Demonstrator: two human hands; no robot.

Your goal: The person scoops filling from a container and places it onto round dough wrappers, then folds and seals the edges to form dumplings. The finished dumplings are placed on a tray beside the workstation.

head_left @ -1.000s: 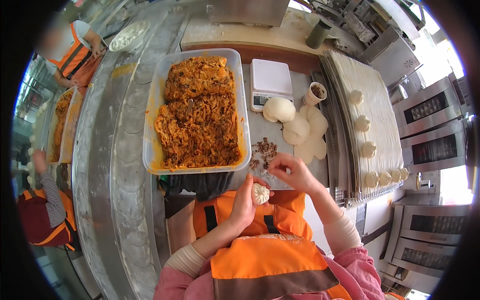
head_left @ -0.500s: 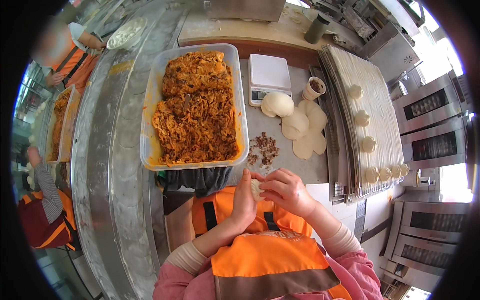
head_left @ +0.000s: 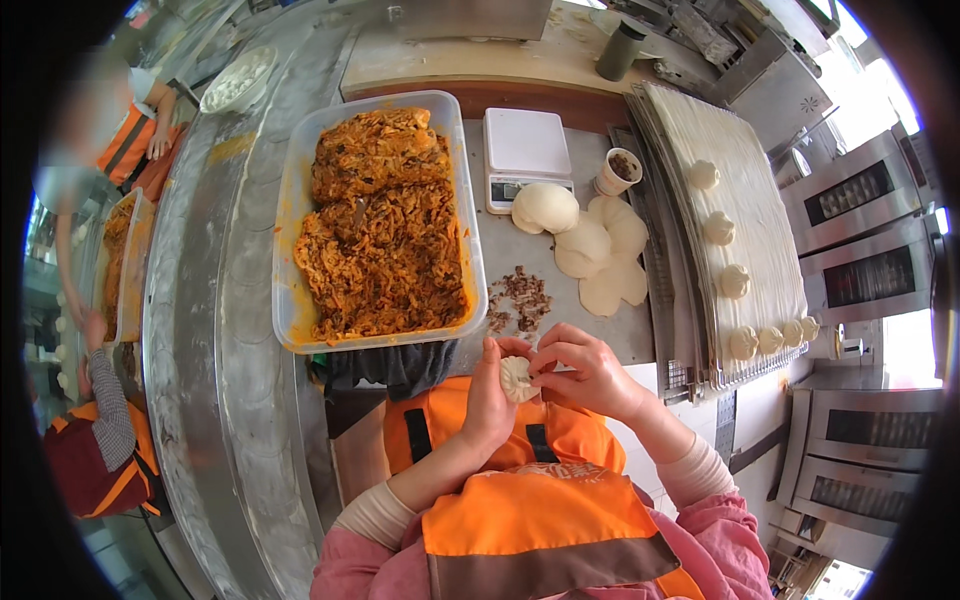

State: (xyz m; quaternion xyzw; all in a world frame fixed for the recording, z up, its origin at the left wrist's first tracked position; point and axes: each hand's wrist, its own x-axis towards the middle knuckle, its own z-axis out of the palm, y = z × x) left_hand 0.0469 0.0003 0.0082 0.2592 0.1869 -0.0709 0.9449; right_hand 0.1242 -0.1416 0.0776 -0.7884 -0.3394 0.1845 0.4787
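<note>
A pleated white bun (head_left: pixel 517 380) rests in my left hand (head_left: pixel 489 400), whose fingers cup it from the left and behind. My right hand (head_left: pixel 585 372) pinches the bun's edge from the right with thumb and fingertips. Both hands are in front of my apron, at the table's near edge. Just beyond them lies a scatter of brown chopped bits (head_left: pixel 524 298). Flat dough rounds (head_left: pixel 612 250) overlap farther right, with a thicker stack of dough (head_left: pixel 545 208) beside them. A large clear tub (head_left: pixel 281 290) of orange-brown shredded filling (head_left: pixel 385 230) stands to the left.
A white scale (head_left: pixel 527 145) and a paper cup (head_left: pixel 619 173) stand behind the dough. At right, a cloth-covered tray (head_left: pixel 745 180) bears several pleated buns (head_left: pixel 720 228). Co-workers stand across the long metal counter (head_left: pixel 225 330) at left, near another filling tub (head_left: pixel 130 280).
The bun has turned so its pleated top shows more fully, and my right fingers have shifted to its right edge. At far left, a co-worker's arm now reaches down toward the other tub.
</note>
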